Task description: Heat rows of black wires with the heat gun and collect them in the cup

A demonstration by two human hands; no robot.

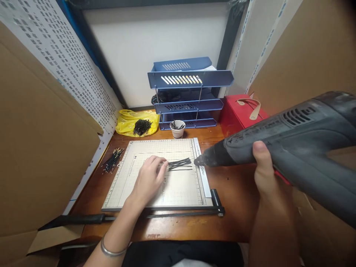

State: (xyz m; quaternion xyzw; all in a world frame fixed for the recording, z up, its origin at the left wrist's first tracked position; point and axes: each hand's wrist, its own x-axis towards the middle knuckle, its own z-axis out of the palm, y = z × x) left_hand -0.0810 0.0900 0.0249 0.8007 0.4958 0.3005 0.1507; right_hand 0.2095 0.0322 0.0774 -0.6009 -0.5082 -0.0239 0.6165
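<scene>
Black strands (180, 163), several but too overlapped to count, lay fanned on one gridded board (180, 191), their near ends pinched in the left hand (150, 176). The right hand (265, 174) gripped one heat gun (278, 133), its tip just beside their far ends. Farther out on the surface (236, 218) were one loose bundle (112, 161), one white cup (177, 132), one yellow bag (124, 124), one blue three-tier tray (211, 78) and one red box (235, 115).

Heat gun (294, 135) cut off @ R edge; L ends of black strips (180, 162) hidden by L hand (150, 178).
</scene>
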